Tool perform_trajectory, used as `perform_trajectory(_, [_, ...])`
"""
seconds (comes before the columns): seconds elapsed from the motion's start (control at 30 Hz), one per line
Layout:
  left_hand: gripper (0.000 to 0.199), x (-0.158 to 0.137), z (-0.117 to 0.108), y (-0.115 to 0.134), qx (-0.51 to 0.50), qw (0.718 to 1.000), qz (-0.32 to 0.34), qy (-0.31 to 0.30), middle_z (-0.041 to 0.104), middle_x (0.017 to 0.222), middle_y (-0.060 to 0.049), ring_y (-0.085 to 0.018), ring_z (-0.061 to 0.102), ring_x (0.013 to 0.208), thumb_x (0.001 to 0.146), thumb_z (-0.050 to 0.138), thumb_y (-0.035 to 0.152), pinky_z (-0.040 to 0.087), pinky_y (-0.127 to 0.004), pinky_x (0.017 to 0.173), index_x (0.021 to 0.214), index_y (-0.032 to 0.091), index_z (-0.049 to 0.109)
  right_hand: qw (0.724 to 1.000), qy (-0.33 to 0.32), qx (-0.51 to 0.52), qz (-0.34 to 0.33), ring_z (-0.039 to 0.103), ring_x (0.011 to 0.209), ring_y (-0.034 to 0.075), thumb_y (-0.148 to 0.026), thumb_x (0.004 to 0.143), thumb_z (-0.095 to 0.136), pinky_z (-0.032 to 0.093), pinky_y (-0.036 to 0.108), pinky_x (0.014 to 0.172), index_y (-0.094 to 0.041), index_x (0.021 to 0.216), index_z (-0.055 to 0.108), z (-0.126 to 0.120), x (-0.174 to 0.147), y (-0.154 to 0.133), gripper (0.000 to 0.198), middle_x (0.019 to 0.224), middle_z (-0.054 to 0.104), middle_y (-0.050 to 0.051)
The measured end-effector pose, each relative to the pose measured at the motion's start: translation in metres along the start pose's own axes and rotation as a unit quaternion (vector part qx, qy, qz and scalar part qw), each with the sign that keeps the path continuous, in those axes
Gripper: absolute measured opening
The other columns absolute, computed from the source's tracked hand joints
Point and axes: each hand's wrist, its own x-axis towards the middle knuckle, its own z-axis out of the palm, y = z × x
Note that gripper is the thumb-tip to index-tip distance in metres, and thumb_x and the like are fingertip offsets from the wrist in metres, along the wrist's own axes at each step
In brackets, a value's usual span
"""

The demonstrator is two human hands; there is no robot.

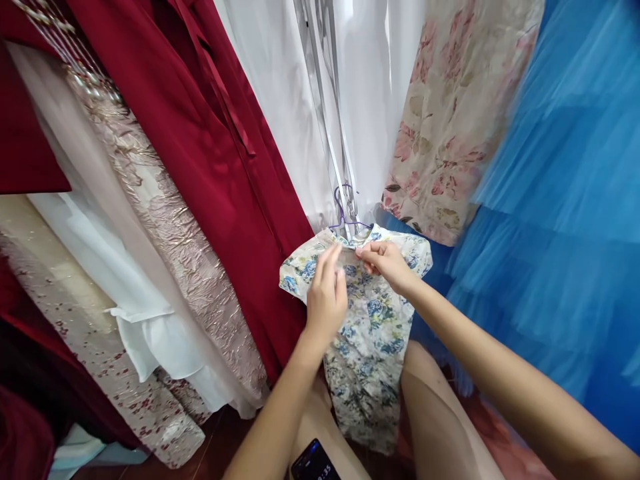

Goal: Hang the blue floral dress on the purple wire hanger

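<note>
A small white dress (370, 347) with blue and yellow flowers hangs in front of me on a thin purple wire hanger (344, 220). My right hand (384, 263) pinches the front of its neckline between thumb and fingers. Close beside it, my left hand (327, 293) is held up over the left part of the chest, its fingers stretched out and holding nothing visible. Whether its fingertips touch the collar, I cannot tell. The dress's lower part hangs between my bare legs.
Red garments (220, 167), a white curtain-like cloth (270, 73), a pink-flowered garment (445, 133) and blue tiered tulle (550, 220) hang around. Grey-white ribbons (327, 113) drop to the hanger. A lit phone (315, 461) rests by my left thigh.
</note>
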Motion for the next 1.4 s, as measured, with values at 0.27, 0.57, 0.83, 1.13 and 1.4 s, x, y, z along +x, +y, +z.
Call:
perform_trajectory(0.27, [0.018,0.078,-0.006,-0.015,0.059,0.989,0.128,-0.044,0.066,0.092,-0.006,-0.021,0.060,0.090,0.097,0.045,0.020,0.048,-0.035,0.086,0.091,0.019,0.062,0.999,0.022,-0.010,-0.030,0.039,0.041,0.009,-0.046,0.079,0.066,0.029,0.024,0.047,-0.020,0.060,0.052,-0.002,0.000,0.037,0.035,0.043,0.051,-0.006])
perform_trajectory(0.57, [0.017,0.065,-0.003,-0.019,0.023,0.989,0.092,-0.109,0.067,0.095,-0.005,-0.020,0.064,0.088,0.095,0.047,0.019,0.050,-0.031,0.079,0.095,0.020,0.064,0.998,0.007,0.001,-0.055,0.039,0.042,0.009,-0.047,0.082,0.064,0.029,0.024,0.046,-0.020,0.067,0.052,0.004,0.006,0.030,0.033,0.045,0.051,-0.006])
perform_trajectory(0.83, [0.019,0.091,-0.041,-0.062,-0.016,0.987,-0.080,0.140,0.069,0.089,-0.003,-0.017,0.066,0.081,0.093,0.051,0.031,0.050,-0.027,0.077,0.098,0.018,0.065,0.998,0.027,-0.054,-0.011,0.037,0.038,0.009,-0.046,0.080,0.064,0.026,0.023,0.042,-0.021,0.061,0.048,-0.025,-0.022,0.073,0.035,0.042,0.045,-0.007])
perform_trajectory(1.13, [0.017,-0.003,-0.022,-0.178,-0.060,0.944,-0.315,0.076,0.068,0.076,-0.006,-0.020,0.065,0.070,0.080,0.049,0.026,0.052,-0.032,0.070,0.079,0.015,0.062,0.985,-0.083,-0.118,0.094,0.039,0.040,0.008,-0.041,0.083,0.058,0.028,0.021,0.045,-0.020,0.062,0.047,-0.047,-0.065,0.102,0.032,0.043,0.049,-0.006])
perform_trajectory(1.4, [0.022,-0.029,0.005,-0.094,-0.157,0.954,-0.224,-0.125,0.068,0.075,-0.002,-0.017,0.064,0.071,0.086,0.056,0.036,0.049,-0.026,0.071,0.080,0.018,0.065,0.926,-0.205,-0.225,0.222,0.044,0.035,0.010,-0.013,0.062,0.059,0.032,0.021,0.042,-0.016,0.047,0.056,-0.087,-0.106,0.149,0.016,0.035,0.051,-0.003])
